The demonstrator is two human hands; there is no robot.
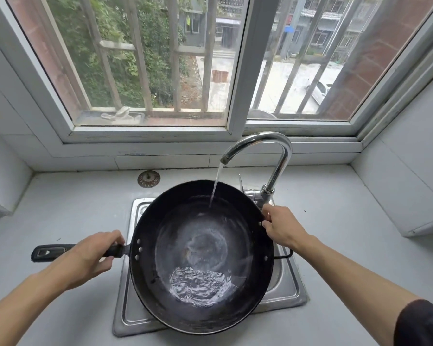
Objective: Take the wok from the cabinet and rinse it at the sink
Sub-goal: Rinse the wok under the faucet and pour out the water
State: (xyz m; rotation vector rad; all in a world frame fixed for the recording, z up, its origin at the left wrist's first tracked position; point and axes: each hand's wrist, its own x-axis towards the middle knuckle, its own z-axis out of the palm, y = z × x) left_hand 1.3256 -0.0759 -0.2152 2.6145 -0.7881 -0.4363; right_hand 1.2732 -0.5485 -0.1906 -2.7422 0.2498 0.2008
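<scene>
A large black wok (160, 283) hangs over the steel sink (289, 290), covering most of it. Its long black handle (48, 252) points left. My left hand (90, 255) is closed around that handle near the bowl. My right hand (281, 227) grips the wok's right rim by the small loop handle. The chrome faucet (280, 156) arches over the wok's far side, and a thin stream of water (216, 183) falls into it. Water pools and ripples in the wok's near part.
A round metal sink strainer (148, 179) lies on the grey counter behind the sink. A barred window runs along the back. White tiled walls close in on both sides, and the counter stretches left and right of the sink.
</scene>
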